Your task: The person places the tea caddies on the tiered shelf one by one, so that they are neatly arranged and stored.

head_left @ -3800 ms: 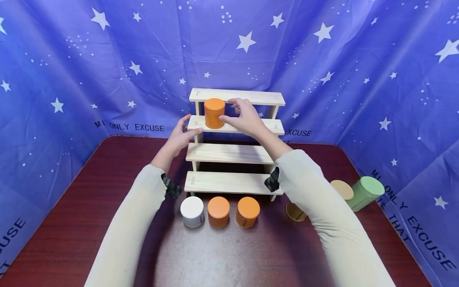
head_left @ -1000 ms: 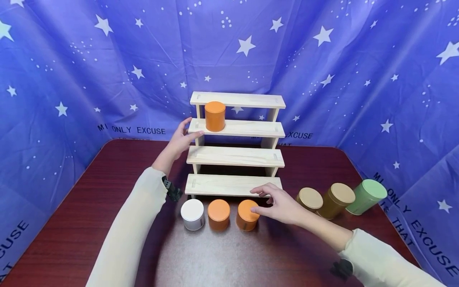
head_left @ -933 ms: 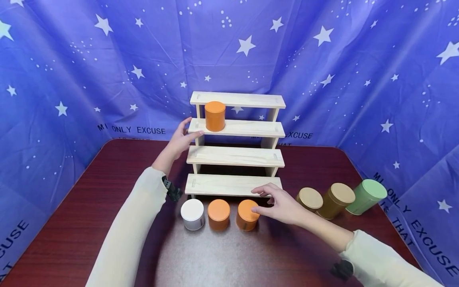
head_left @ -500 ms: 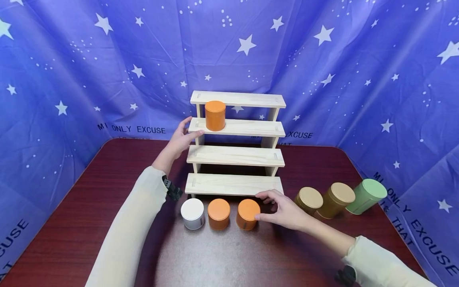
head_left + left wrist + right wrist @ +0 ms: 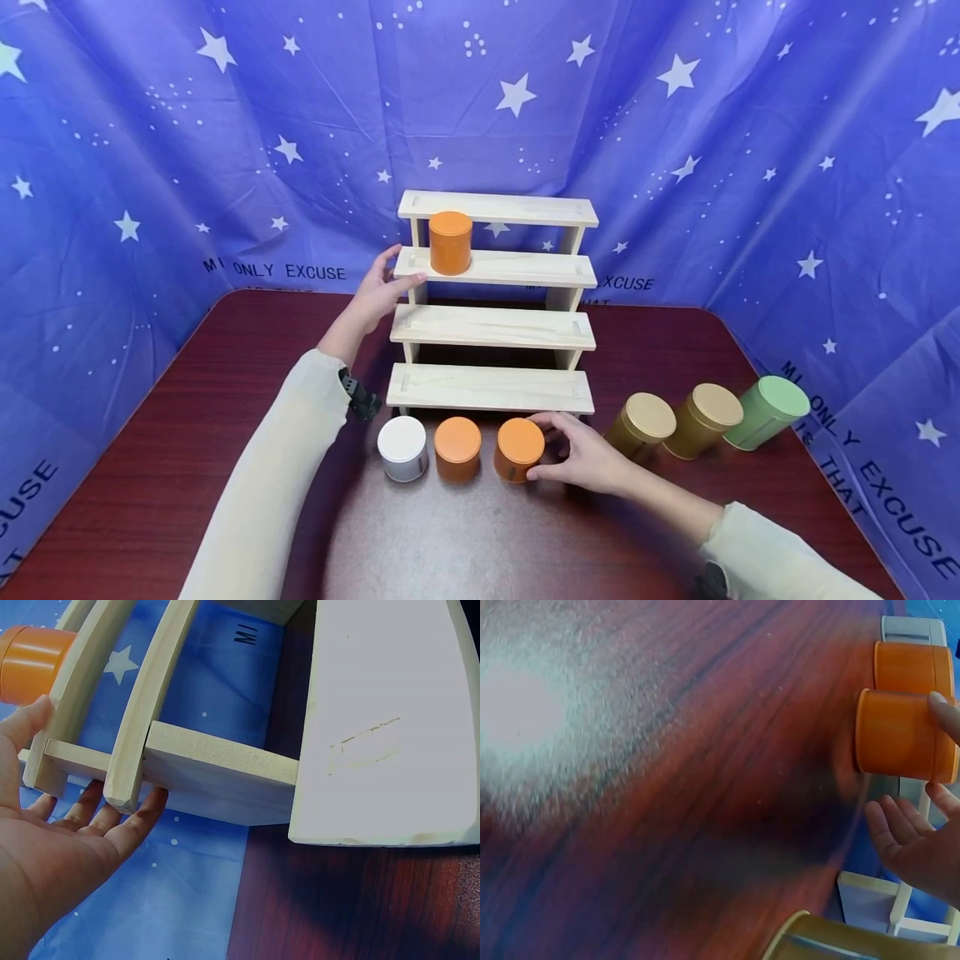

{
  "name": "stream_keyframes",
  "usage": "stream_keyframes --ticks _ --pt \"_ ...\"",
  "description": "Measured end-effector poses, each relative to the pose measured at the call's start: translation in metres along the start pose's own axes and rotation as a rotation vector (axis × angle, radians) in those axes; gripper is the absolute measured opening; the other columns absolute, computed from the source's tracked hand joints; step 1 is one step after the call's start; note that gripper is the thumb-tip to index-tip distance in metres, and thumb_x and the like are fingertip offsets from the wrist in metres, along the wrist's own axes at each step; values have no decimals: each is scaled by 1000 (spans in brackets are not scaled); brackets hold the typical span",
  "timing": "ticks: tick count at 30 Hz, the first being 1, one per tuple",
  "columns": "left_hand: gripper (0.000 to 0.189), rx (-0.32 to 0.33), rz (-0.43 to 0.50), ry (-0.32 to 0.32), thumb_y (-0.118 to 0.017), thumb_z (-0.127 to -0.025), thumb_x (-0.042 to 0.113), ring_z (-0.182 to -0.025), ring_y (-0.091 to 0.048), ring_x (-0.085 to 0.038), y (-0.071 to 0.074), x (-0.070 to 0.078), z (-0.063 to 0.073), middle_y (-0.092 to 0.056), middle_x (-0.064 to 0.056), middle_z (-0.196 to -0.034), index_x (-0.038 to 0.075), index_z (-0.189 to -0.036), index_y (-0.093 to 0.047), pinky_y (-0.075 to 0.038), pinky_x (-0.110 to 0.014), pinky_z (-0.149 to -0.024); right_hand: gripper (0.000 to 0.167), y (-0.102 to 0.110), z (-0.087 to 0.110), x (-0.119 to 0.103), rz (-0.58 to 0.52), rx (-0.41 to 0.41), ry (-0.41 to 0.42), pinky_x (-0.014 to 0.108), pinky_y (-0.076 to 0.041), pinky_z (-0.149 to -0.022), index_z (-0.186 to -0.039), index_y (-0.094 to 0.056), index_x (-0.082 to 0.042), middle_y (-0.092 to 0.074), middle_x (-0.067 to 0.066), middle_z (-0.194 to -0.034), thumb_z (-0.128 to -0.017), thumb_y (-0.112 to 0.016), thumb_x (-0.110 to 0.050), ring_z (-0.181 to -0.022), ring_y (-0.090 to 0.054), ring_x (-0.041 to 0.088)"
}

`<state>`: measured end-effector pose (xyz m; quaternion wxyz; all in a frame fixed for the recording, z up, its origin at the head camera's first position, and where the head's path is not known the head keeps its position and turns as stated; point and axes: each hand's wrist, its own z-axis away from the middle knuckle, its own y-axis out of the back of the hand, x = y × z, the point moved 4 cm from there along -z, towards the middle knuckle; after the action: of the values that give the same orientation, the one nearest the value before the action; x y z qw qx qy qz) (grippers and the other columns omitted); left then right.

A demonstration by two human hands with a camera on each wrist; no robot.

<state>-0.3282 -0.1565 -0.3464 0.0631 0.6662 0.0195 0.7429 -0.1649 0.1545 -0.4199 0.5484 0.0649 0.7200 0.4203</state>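
Note:
My left hand (image 5: 375, 292) holds the left end of a pale wooden stepped stand (image 5: 491, 325), thumb on the front edge of its second-highest board and fingers behind. Close by on that board stands an orange tin (image 5: 450, 243). Down on the table, my right hand (image 5: 588, 457) is around the right side of another orange tin (image 5: 519, 450), thumb toward its front and index finger behind its lid. In the right wrist view, thumb and index tips are right at this tin (image 5: 900, 735), while the remaining fingers stand apart from it.
Left of the right hand's tin are a further orange tin (image 5: 457, 450) and a white tin (image 5: 402, 450). Two gold-brown tins, one nearer (image 5: 647, 421) and one behind (image 5: 708, 421), and a green tin (image 5: 768, 412) stand on the right of the dark red table (image 5: 480, 542). Starry blue cloth hangs behind.
My right hand has left the orange tin on the upper board, come down to the table's right orange tin and moved lower around it. The left hand stays at the stand.

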Motion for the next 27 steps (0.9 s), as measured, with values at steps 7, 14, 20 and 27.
stream_keyframes --ticks 7,14,20,27 --pt "85 18 -6 -19 -67 -86 26 -130 -42 -31 2 -7 -7 -33 -15 -148 29 -150 -12 -30 -55 -108 67 -11 -2 5 -25 18 -14 25 -51 -75 -126 -51 -14 -61 -1 -112 -70 -81 -34 -94 -57 6" --pt "85 17 -1 -23 -67 -86 25 -130 -41 -31 2 -8 -8 -33 -16 -148 28 -150 -12 -30 -53 -108 67 -17 -3 5 -56 34 -21 25 -53 -74 -126 -51 -10 -63 4 -112 -70 -82 -30 -89 -55 2" --pt "85 14 -8 -25 -67 -86 26 -130 -40 -31 2 -8 -7 -33 -16 -148 28 -150 -12 -30 -53 -109 64 -18 -2 3 -55 47 -27 27 -53 -72 -123 -53 -8 -63 9 -112 -70 -82 -29 -86 -55 2" --pt "85 16 -15 -29 -68 -85 26 -131 -40 -31 3 -7 -7 -33 -16 -148 27 -150 -12 -31 -53 -108 65 -16 -2 -2 -52 53 -49 27 -53 -72 -124 -52 -10 -63 6 -111 -70 -82 -29 -81 -57 6"
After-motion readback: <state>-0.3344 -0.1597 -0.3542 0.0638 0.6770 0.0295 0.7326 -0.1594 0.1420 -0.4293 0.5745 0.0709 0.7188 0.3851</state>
